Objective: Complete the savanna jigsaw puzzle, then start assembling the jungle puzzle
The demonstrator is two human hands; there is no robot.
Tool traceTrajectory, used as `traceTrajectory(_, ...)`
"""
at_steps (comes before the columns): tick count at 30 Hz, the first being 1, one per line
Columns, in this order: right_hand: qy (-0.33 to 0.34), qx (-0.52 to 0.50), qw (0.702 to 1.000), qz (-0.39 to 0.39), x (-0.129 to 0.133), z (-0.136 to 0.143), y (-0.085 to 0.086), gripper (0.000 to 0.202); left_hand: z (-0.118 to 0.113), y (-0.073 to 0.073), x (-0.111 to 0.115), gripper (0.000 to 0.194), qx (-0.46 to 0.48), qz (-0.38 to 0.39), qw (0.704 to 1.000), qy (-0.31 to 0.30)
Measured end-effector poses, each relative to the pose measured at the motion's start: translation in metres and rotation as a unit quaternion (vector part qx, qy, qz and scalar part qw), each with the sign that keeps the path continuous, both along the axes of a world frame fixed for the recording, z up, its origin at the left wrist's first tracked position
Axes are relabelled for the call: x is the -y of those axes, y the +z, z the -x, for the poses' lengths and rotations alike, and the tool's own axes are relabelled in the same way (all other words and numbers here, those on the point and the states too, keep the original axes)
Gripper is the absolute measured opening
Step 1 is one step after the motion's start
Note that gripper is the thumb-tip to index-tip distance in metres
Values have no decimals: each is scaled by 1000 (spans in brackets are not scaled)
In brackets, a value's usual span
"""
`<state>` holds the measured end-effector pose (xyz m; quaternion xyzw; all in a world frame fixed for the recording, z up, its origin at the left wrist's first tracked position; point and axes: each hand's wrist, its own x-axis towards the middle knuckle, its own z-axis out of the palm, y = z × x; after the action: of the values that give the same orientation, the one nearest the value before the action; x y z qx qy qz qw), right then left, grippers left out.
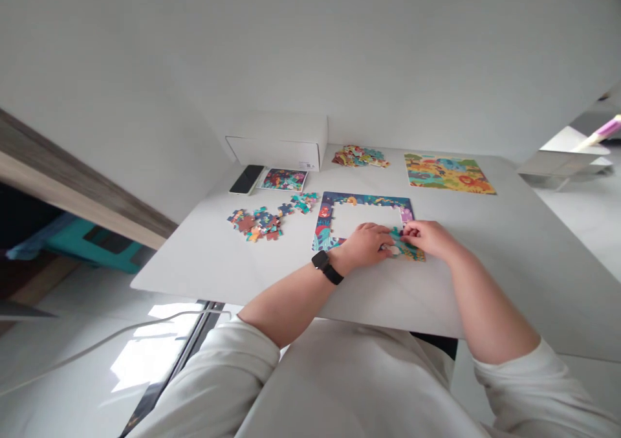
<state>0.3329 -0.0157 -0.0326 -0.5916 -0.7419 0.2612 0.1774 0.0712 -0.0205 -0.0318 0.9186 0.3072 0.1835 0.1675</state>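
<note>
A jigsaw puzzle [376, 199] with a dark blue sea-scene border lies on the white table, its middle showing bare tabletop. My left hand [369, 244], a black watch on the wrist, rests palm down across the puzzle's lower edge with its fingers stretched out. At the lower right corner, my right hand [427, 237] has thumb and fingers pinched at a greenish puzzle piece; the fingers cover much of it. Left of the border is a heap of loose puzzle pieces [262, 223], with a few more teal pieces [305, 203] beside it.
Behind the heap lie a phone [246, 179] and a picture card [284, 179], in front of a white box [274, 150]. Another pile of pieces [359, 156] sits near the wall. A yellow animal puzzle [449, 173] lies at the back right of the table [204, 263].
</note>
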Motion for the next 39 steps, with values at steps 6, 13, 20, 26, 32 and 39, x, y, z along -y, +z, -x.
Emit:
traceTrajectory(6, 3, 27, 999, -25, 1, 3, 4, 20, 7, 18, -10, 19, 48, -3, 999, 24)
traceTrajectory(13, 0, 48, 998, -45, 3, 4, 6, 27, 53, 62, -27, 24, 176, 40, 957, 229)
traceTrajectory(20, 3, 53, 998, -32, 3, 2, 8, 36, 155, 65, -67, 28, 223, 78, 898, 372)
traceTrajectory(26, 1, 56, 998, -25, 3, 2, 6, 36, 212, 61, -82, 30, 120, 13, 882, 455)
traceTrajectory(32, -10, 78, 997, -19, 2, 0, 4, 41, 214, 35, -77, 29, 46, 52, 879, 472)
traceTrajectory(39, -7, 72, 997, -26, 4, 3, 7, 44, 201, 20, -78, 34, 22, 7, 908, 419)
